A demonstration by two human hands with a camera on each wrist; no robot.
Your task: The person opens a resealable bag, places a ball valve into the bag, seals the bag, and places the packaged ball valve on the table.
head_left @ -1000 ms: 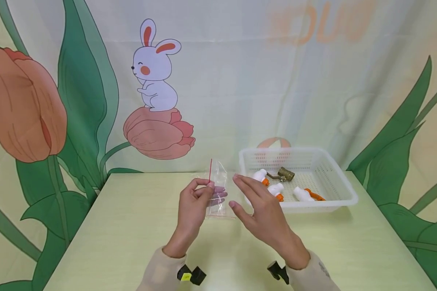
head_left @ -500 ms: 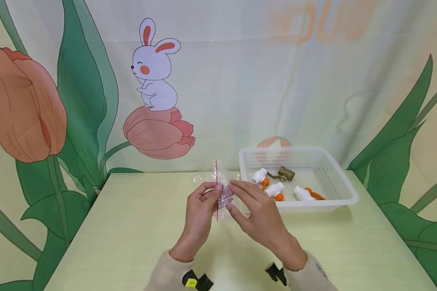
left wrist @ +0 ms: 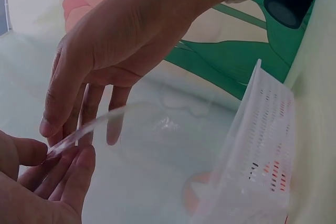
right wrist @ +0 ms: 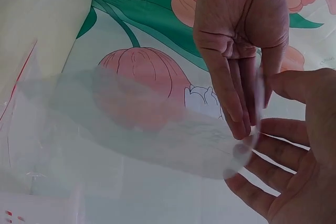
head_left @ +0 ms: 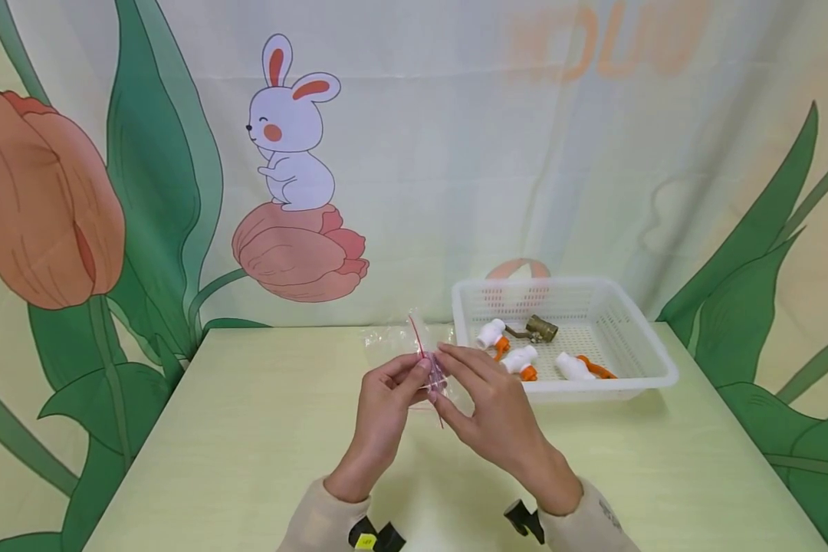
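Observation:
A small clear zip-lock bag (head_left: 428, 369) with a red strip is held up between both hands over the table. My left hand (head_left: 385, 410) pinches it between thumb and fingers near the red strip. My right hand (head_left: 493, 399) has its thumb and fingertips at the bag's other side, gripping the film. In the right wrist view the bag (right wrist: 173, 140) spreads out as a hazy sheet, its edge running between the right hand (right wrist: 304, 145) and the left hand (right wrist: 239, 35). The left wrist view shows the film's thin edge between the left hand (left wrist: 42, 182) and right hand (left wrist: 121, 35).
Another clear bag (head_left: 379, 337) lies on the table (head_left: 248, 429) behind the hands. At the back right stands a white perforated basket (head_left: 614, 385). It holds several white valves (head_left: 574, 366) with orange handles and a brass valve (head_left: 541, 330). A printed curtain hangs behind.
The left hand has moved right, bringing the bag to the right hand. Right fingertips, apart from the bag at first, are now on it. The red strip has gone from upright to slanted.

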